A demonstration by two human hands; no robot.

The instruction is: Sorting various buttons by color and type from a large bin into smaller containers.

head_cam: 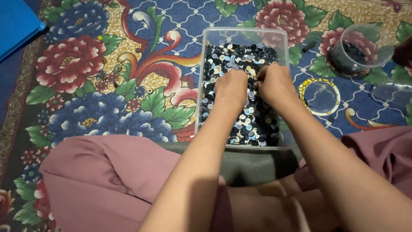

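Between the two sets of knuckles, down among the buttons (pixel 251 124), the fingers are digging and curling under, so I cannot tell whether either one is pinching a button or only stirring the heap. Both the left hand (pixel 231 88) and the right hand (pixel 275 86) are pressing side by side, nearly touching, into the middle of the clear plastic tub (pixel 244 31) that is holding the pile of dark, white and pale-blue buttons. By my reading the picking-through step is under way, and the next move is calling for one button to be pinched clear and lifted free of the rest. Out to the right of the hands, a clear cup (pixel 360 47) with dark pieces is sitting on the flowered carpet (pixel 86 86), with a round clear lid (pixel 319 96) nearer.
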